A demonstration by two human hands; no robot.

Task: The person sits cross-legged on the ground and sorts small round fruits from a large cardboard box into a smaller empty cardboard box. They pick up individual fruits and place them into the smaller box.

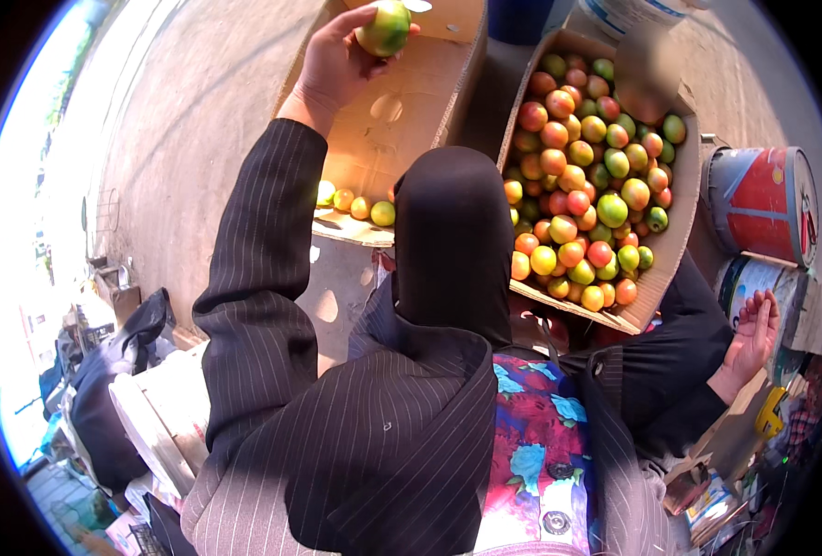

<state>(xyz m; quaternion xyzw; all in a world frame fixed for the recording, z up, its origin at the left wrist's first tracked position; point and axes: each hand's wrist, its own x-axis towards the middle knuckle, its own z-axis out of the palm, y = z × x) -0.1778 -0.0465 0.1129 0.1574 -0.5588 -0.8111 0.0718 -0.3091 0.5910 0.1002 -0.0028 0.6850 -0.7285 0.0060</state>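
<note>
My left hand (345, 59) is raised over a mostly bare cardboard box (411, 132) and holds a green tomato (385, 29). Along the near end of that box lie several yellow-green and orange tomatoes (360, 208), partly hidden by my dark-clad knee. To the right, a second cardboard box (685, 160) is heaped with green, orange and red tomatoes (571, 177). My right hand (751, 337) hangs out at the right, beside my leg and near a white bucket. Its fingers are loosely bent and nothing shows in it.
A red and grey bucket (758, 201) lies right of the full box, above a white labelled bucket (755, 281). Behind the boxes stand a blue container (519, 19) and a white bucket (630, 14). Another white bucket (154, 417) and dark bags (109, 410) are at the left.
</note>
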